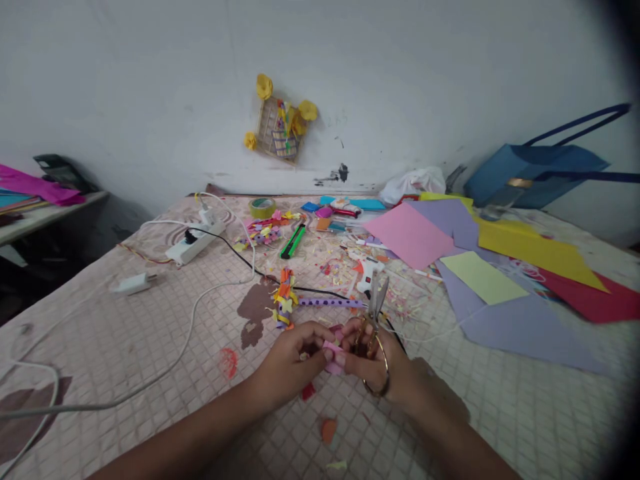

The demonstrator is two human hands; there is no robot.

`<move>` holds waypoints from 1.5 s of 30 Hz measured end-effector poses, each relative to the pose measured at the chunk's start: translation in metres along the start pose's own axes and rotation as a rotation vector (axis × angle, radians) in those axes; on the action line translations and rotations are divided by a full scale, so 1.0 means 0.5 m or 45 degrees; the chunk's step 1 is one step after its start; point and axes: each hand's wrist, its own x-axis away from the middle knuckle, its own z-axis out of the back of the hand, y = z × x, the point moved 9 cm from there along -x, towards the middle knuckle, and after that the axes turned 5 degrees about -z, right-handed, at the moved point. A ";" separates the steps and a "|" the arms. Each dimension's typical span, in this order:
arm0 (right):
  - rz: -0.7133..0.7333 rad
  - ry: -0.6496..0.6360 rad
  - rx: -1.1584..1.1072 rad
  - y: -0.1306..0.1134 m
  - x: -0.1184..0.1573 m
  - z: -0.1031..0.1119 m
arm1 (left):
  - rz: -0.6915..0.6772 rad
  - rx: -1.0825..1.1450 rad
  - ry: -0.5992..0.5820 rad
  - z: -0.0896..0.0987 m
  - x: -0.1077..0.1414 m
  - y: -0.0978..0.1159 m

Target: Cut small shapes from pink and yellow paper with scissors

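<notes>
Pink paper scrap [334, 365] sits right between your hands. Your left hand [293, 357] pinches its left side; your right hand [374, 369] pinches its right side and also carries gold-handled scissors [374, 313], blades toward 12 o'clock. From the scrap: purple dotted strip [327, 303] at 12, flower-trimmed piece [285, 303] at 11, white glue gun [371, 272] at 1. Farther, green cutter [293, 242] between 11 and 12; beyond, yellow-flowered wall hanging [284, 133], same direction.
</notes>
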 end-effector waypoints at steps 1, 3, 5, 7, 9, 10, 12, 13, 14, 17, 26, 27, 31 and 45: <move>-0.008 0.003 -0.008 -0.004 0.002 -0.002 | -0.009 -0.021 0.008 0.001 0.000 0.002; -0.008 0.018 -0.031 -0.011 0.007 -0.003 | -0.031 -0.069 0.021 0.004 0.000 0.006; -0.003 0.021 -0.030 -0.014 0.009 -0.004 | -0.063 -0.119 0.026 0.005 0.001 0.010; 0.010 0.019 -0.006 -0.015 0.010 -0.005 | -0.087 -0.158 0.013 0.003 0.002 0.012; 0.002 0.027 0.031 -0.012 0.010 -0.004 | -0.108 -0.185 0.006 0.002 0.004 0.014; 0.000 0.029 0.040 -0.011 0.010 -0.003 | -0.113 -0.194 0.006 0.002 0.005 0.014; -0.006 0.020 0.030 -0.009 0.010 -0.004 | -0.110 -0.207 0.015 0.004 0.006 0.015; -0.004 0.013 0.018 -0.009 0.010 -0.005 | -0.104 -0.208 0.019 0.005 0.007 0.014; 0.000 0.010 0.007 -0.010 0.010 -0.006 | -0.099 -0.207 0.021 0.005 0.007 0.014; -0.002 0.030 0.024 -0.012 0.011 -0.005 | -0.102 -0.210 0.025 0.006 0.007 0.017; 0.047 0.069 0.042 -0.011 0.011 -0.001 | -0.034 -0.109 -0.005 -0.003 0.008 0.008; 0.051 0.080 0.049 -0.006 0.009 0.002 | -0.034 -0.073 -0.034 -0.007 0.008 0.007; 0.022 0.064 0.086 -0.003 0.007 0.003 | -0.090 -0.101 -0.086 -0.008 0.009 0.013; -0.030 0.023 0.255 -0.063 0.029 -0.016 | -0.190 -0.240 -0.083 0.004 0.009 0.034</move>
